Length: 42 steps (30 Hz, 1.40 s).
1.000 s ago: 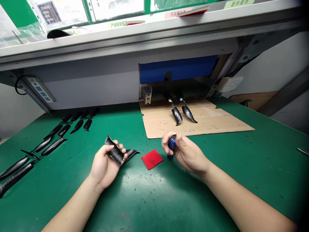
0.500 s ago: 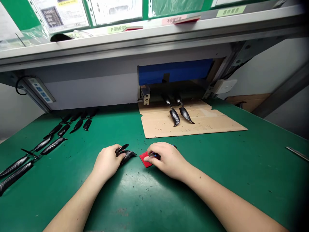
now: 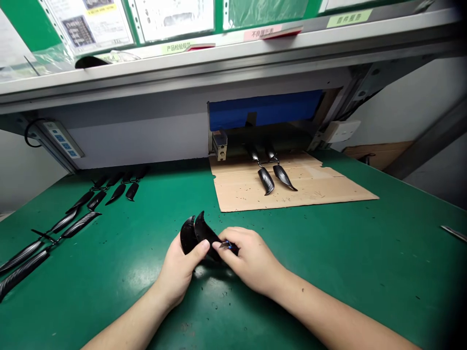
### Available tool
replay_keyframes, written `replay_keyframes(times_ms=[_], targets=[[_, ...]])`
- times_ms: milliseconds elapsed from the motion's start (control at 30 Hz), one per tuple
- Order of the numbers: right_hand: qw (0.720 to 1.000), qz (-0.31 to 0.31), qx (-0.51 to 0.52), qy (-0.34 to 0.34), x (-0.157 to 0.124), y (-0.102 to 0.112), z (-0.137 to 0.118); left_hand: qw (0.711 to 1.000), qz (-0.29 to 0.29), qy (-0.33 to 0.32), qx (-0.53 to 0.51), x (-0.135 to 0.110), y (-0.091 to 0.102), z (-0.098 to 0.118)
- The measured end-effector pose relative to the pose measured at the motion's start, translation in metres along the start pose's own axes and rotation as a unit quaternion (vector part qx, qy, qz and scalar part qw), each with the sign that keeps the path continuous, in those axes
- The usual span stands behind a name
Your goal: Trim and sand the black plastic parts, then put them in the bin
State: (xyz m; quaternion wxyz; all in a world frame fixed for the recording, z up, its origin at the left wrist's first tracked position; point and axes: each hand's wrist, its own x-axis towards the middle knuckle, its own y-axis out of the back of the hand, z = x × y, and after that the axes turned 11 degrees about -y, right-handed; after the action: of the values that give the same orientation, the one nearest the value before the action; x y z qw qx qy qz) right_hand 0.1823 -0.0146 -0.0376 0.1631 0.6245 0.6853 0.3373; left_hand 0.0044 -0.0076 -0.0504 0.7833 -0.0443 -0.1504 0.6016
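Note:
Near the middle of the bench, my left hand is closed around a pair of glossy black curved plastic parts, whose hooked tips point up and away from me. My left thumb presses on the nearer piece. My right hand is closed on a small knife with a dark blade and a bit of blue, most of it covered by the fingers. Its thumb and fingertips meet the right side of the black parts. Whether the blade touches them I cannot tell.
Several black ribbed parts lie joined in groups on the green bench at left. Another joined set rests on cardboard below the blue flap. Dark shavings dot the bench. A thin metal tool lies at right.
The black parts have been raised and turned so their tips point up. My left hand moved right, meeting my right hand. The red flat piece under my right fingers is out of sight.

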Motion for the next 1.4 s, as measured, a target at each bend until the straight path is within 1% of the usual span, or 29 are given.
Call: replay_keyframes(times_ms=[67,133,167,233,300,333,400,467,533,700,833,933,1100,1167,1233,1333,1400], targets=[[0.999,-0.032,0.023,0.002,0.001,0.007,0.003,0.999,-0.052,-0.011,0.009,0.001,0.005,0.002],[0.997,-0.063,0.037,0.009,0.002,0.013,0.005,0.997,-0.079,-0.015,0.013,0.002,0.009,0.002],[0.996,-0.073,0.049,0.010,0.002,0.016,0.005,0.997,-0.077,-0.019,0.012,0.002,0.010,0.002],[0.994,-0.076,0.078,0.018,0.003,0.020,0.006,0.998,-0.043,-0.043,-0.003,0.003,0.010,0.001],[0.994,-0.055,0.084,0.047,0.004,0.022,0.006,0.996,0.012,-0.075,-0.039,0.003,0.009,0.001],[0.995,-0.038,0.065,0.065,0.004,0.022,0.006,0.994,0.033,-0.084,-0.060,0.004,0.008,0.001],[0.996,0.001,-0.006,0.091,0.004,0.021,0.006,0.990,0.054,-0.096,-0.091,0.004,0.005,0.003],[0.992,0.029,-0.078,0.097,0.003,0.019,0.005,0.988,0.055,-0.100,-0.106,0.002,0.004,0.004],[0.987,0.048,-0.119,0.093,0.002,0.016,0.004,0.987,0.054,-0.096,-0.116,0.000,0.003,0.005],[0.975,0.091,-0.190,0.072,-0.002,0.008,0.001,0.985,0.066,-0.090,-0.129,-0.006,0.002,0.005],[0.969,0.100,-0.215,0.074,-0.002,0.004,0.001,0.987,0.074,-0.077,-0.117,-0.008,0.000,0.008],[0.968,0.106,-0.211,0.084,-0.001,0.003,0.001,0.989,0.066,-0.078,-0.105,-0.010,0.001,0.008],[0.971,0.102,-0.192,0.096,-0.001,0.000,0.004,0.992,0.028,-0.090,-0.084,-0.012,0.009,0.004],[0.977,0.086,-0.173,0.095,-0.002,0.000,0.005,0.992,0.022,-0.096,-0.078,-0.011,0.011,0.003],[0.985,0.051,-0.139,0.091,-0.001,0.000,0.007,0.992,0.018,-0.098,-0.076,-0.010,0.010,0.004],[0.994,0.010,-0.070,0.078,0.000,0.002,0.007,0.990,0.036,-0.087,-0.107,-0.007,0.007,0.006],[0.998,0.016,-0.024,0.063,0.000,0.004,0.004,0.985,0.054,-0.057,-0.154,-0.005,0.003,0.009]])
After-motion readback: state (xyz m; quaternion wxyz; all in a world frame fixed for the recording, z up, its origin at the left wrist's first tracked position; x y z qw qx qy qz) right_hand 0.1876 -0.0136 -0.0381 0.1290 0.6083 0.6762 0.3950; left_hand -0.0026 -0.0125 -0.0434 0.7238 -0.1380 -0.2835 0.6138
